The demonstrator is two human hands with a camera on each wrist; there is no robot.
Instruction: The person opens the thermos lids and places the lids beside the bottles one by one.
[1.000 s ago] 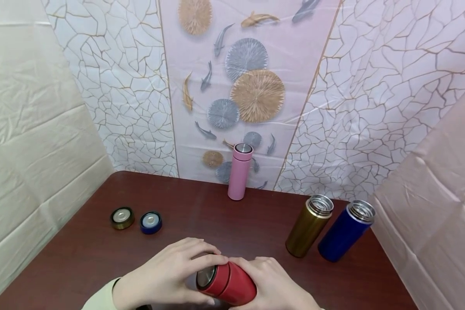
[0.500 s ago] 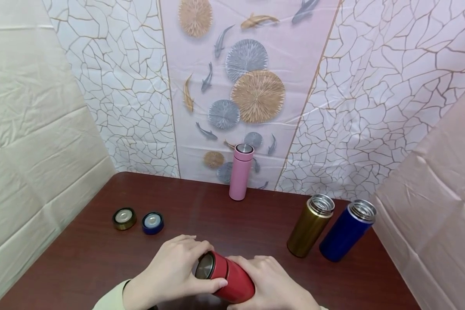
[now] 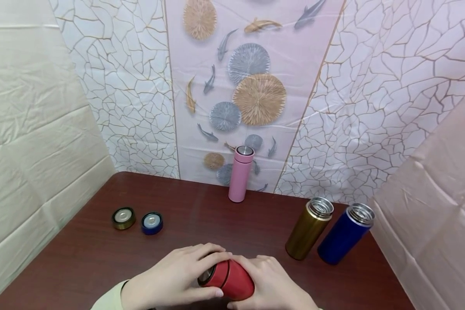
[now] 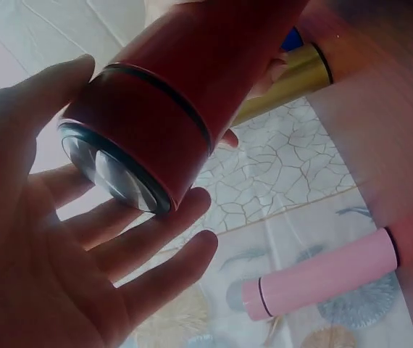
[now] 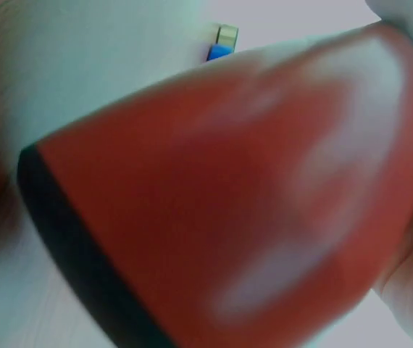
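A red thermos bottle (image 3: 238, 282) lies tilted between my two hands, its lid (image 4: 134, 141) toward the left. The lid is on the bottle, with a dark seam between them. My right hand (image 3: 273, 284) grips the bottle's body. My left hand (image 3: 178, 275) is round the lid, thumb on the near side and fingers over the far side. In the left wrist view two fingers pass behind the lid, while the outer ones spread past it. The right wrist view shows the body's red side and dark base close up.
Behind the hands stands a pink thermos (image 3: 241, 176) with its lid on. Gold (image 3: 308, 232) and blue (image 3: 342, 237) lidless thermoses stand at the right. A gold lid (image 3: 123, 218) and a blue lid (image 3: 152, 223) lie upturned on the left of the dark table (image 3: 193, 215).
My left hand's fingers and thumb have shifted round the lid, first drawing back, then reaching forward over it again. The right hand keeps its grip on the bottle.
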